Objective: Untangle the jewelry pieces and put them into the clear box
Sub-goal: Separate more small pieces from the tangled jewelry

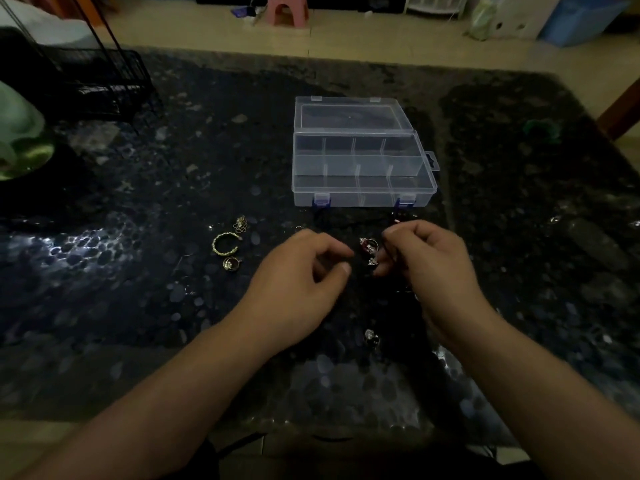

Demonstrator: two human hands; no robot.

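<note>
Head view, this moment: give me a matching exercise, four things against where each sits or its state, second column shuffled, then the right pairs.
Things:
1. clear box
2. twisted gold ring
3. pink stool
4. right hand

Places or states:
A. on the floor beyond the table
B. lid open, compartments look empty
C. on the table, left of the left hand
D. fingers curled by the red and silver jewelry

Pairs: 1-B, 2-C, 3-A, 4-D
</note>
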